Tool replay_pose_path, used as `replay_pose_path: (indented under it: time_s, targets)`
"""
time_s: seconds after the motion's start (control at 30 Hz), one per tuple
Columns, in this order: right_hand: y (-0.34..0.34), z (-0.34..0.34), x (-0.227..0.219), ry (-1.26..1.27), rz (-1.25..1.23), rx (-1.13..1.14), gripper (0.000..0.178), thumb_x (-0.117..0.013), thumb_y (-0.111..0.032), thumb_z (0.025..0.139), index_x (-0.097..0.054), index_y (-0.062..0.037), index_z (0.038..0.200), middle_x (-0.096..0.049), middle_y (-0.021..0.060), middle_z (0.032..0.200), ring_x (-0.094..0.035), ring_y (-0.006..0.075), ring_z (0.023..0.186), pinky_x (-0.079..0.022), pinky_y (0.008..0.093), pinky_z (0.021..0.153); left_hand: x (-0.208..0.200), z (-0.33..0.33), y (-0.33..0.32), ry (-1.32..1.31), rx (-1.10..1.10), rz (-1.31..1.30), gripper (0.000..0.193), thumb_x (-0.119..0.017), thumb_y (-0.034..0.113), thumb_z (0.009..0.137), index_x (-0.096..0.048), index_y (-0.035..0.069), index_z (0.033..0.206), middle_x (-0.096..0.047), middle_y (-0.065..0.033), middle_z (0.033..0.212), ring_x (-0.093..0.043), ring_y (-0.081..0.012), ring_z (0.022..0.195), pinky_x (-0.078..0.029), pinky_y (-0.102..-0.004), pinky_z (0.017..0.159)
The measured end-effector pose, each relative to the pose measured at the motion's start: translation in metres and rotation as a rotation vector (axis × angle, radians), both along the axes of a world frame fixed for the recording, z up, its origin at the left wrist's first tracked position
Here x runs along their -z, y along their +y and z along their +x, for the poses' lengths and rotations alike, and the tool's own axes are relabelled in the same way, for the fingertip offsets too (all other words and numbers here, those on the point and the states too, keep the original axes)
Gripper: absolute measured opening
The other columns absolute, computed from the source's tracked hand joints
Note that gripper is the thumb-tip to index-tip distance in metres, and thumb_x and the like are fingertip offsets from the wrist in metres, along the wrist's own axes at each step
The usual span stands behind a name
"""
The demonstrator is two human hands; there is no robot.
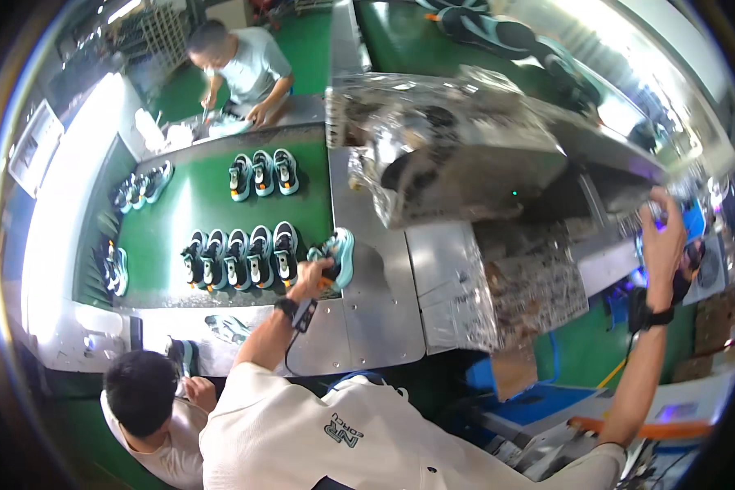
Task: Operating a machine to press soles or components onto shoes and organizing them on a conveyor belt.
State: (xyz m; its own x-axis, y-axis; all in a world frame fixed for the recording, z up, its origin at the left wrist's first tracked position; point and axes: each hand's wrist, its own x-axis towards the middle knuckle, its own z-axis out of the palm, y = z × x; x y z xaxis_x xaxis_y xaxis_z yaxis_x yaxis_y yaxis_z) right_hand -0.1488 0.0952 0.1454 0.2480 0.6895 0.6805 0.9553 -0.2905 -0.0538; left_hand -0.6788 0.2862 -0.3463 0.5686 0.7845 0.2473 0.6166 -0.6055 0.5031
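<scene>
My left hand (309,280) is closed on a black and mint sneaker (343,260), gripping it near the heel at the right edge of the green conveyor belt (196,180). The shoe is tilted, its pale mint sole facing right. Just left of it stands a row of several matching sneakers (237,257) on the belt. Far off to the right, my right hand (664,238) is raised with its fingers curled beside a blurred, cluttered spot. What lies between those fingers, if anything, is too small to make out.
Crumpled plastic-wrapped bundles (457,155) fill the metal table between my arms. Three sneakers (263,173) stand farther up the belt, more along its left side (143,188). One co-worker (241,69) works across the belt; another (151,408) sits close at my left.
</scene>
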Motion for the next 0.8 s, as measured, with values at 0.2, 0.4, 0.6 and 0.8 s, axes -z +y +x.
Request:
replay_pose_path:
  time_s: [0.2, 0.4, 0.6, 0.8]
  targets:
    - [0.228, 0.058, -0.031, -0.198, -0.180, -0.002, 0.067, -0.071, -0.030, 0.079, -0.047, -0.0003, 0.135, -0.056, 0.0243, 0.129, -0.054, 0.0374, 0.120, -0.040, 0.0398, 0.103, 0.009, 0.035, 0.165, -0.947, -0.732, -0.972, 0.025, -0.072, 0.016, 0.073, -0.066, -0.004, 0.087, -0.065, -0.0090, 0.079, -0.062, -0.0195, 0.067, -0.050, -0.0327, 0.060]
    - [0.361, 0.106, -0.029, -0.071, -0.395, -0.048, 0.076, -0.069, -0.025, 0.082, -0.032, -0.0046, 0.145, -0.051, 0.0243, 0.136, -0.055, 0.0338, 0.120, -0.042, 0.0392, 0.099, 0.050, 0.038, 0.306, -0.361, -0.919, -0.494, 0.060, -0.064, 0.026, 0.072, -0.045, -0.008, 0.117, -0.064, -0.0294, 0.103, -0.062, -0.0446, 0.099, -0.050, -0.0479, 0.086]
    - [0.385, 0.077, -0.019, -0.038, -0.464, -0.027, 0.066, -0.069, -0.016, 0.081, -0.038, -0.0007, 0.138, -0.061, 0.0236, 0.114, -0.063, 0.0313, 0.100, -0.050, 0.0387, 0.084, 0.076, 0.059, 0.338, -0.116, -1.039, -0.215, 0.063, -0.067, 0.023, 0.080, -0.034, -0.005, 0.125, -0.057, -0.0236, 0.108, -0.065, -0.0411, 0.089, -0.055, -0.0467, 0.075]
    - [0.357, 0.075, -0.018, -0.328, -0.311, 0.117, 0.065, -0.074, -0.019, 0.076, -0.045, 0.0004, 0.131, -0.066, 0.0229, 0.104, -0.066, 0.0338, 0.092, -0.051, 0.0412, 0.079, 0.089, 0.036, 0.342, -0.157, -0.849, -0.331, 0.068, -0.060, 0.039, 0.090, -0.037, -0.009, 0.132, -0.050, -0.0317, 0.126, -0.057, -0.0465, 0.108, -0.049, -0.0499, 0.090]
